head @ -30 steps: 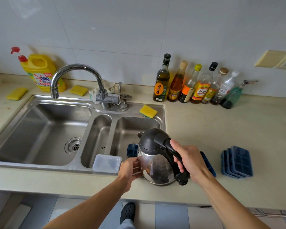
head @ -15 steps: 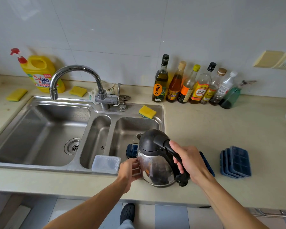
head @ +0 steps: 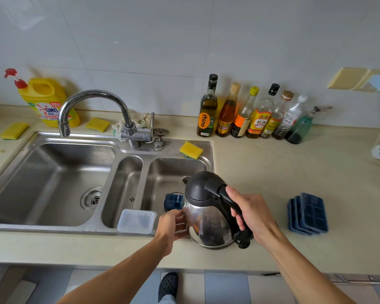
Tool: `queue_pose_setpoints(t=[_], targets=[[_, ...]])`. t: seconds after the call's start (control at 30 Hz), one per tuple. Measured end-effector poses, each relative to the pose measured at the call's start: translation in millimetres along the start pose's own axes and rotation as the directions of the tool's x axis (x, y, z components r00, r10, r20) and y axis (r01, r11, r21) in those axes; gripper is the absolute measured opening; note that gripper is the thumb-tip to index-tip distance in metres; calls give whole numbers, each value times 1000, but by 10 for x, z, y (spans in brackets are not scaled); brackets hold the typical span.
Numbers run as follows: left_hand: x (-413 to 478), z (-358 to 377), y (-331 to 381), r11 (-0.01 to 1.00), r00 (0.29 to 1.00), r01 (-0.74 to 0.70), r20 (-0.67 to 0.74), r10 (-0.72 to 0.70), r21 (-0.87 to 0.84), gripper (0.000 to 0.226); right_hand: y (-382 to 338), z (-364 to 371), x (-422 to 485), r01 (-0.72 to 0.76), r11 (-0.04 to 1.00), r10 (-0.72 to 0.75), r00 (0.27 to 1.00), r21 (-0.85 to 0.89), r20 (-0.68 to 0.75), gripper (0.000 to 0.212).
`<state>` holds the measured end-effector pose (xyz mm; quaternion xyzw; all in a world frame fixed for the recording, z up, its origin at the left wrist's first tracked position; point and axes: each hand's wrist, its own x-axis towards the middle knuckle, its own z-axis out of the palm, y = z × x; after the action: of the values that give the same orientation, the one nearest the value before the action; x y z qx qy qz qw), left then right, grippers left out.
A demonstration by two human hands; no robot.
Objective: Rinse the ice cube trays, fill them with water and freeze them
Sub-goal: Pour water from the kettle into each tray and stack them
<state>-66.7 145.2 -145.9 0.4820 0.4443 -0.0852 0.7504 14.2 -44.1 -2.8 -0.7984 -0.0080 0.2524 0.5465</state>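
Ice cube tray (head: 173,201) lay in the right basin of the sink (head: 173,170), under the spout of the kettle (head: 206,218); once filled it would likely flex and slop, so both short ends, kept level, looked the place to hold. Left hand (head: 170,226) laid loosely bent fingers on the kettle's steel side, right hand (head: 253,213) gripped its handle, and spare trays (head: 308,213) stood stacked on the counter (head: 261,172).

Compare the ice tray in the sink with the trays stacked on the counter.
The sink tray lies alone in the right basin behind the kettle; the counter trays lean together in the open. A stream from the kettle seems to reach the sink tray; the counter trays sit untouched. Both are dark blue.
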Motion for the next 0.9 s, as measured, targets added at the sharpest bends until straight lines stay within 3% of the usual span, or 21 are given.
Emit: queue_pose_setpoints(t=[0.9], targets=[[-63,159,21,1000,1000,-9,0,9,20,32,28,-175,-30,-20,1000,20,999,3,-36,61]])
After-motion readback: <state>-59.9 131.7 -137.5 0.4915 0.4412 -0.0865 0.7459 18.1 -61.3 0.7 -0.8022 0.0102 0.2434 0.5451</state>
